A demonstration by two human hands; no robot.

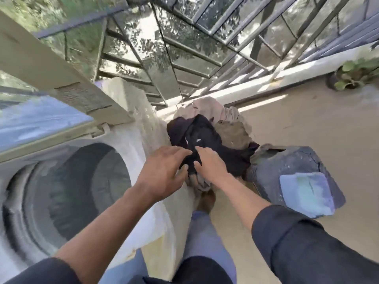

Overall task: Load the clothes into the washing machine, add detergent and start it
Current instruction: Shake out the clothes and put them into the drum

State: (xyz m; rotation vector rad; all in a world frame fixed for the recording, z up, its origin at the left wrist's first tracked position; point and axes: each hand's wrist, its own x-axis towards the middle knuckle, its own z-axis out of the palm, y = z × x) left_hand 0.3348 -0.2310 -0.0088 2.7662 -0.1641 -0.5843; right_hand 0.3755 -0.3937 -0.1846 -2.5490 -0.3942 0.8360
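**Both hands at the laundry pile**

We see our left hand (162, 169) spread against the dark garment (207, 144), our right hand (209, 165) pinching it, atop the clothes pile (229, 132) beside the open washing machine (67, 193)

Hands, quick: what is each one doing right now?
Left hand: fingers spread, touching the dark garment, not gripping.
Right hand: fingers on the same garment; grip cannot be told.
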